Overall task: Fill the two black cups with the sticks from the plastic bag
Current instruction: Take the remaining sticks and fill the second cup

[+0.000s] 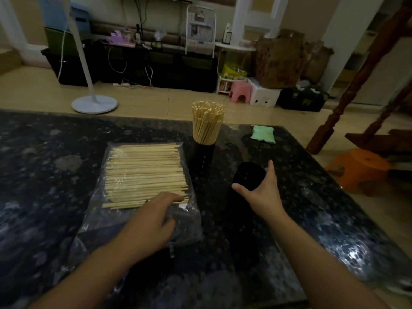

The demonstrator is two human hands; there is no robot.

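A clear plastic bag (142,221) lies flat on the dark stone table (44,175) with a layer of pale wooden sticks (145,172) on it. My left hand (153,219) lies at the near end of the sticks, fingers stretched onto them. Behind the bag stands a black cup (201,157) packed with upright sticks (206,123). A second black cup (250,176) stands to the right, dark inside. My right hand (262,192) wraps around its near side, thumb at the left, fingers at the right rim.
A green cloth (263,134) lies at the table's far right. Beyond the table are a white fan base (94,104), an orange stool (359,169), a pink stool (239,91) and a wooden post (347,101) on the right.
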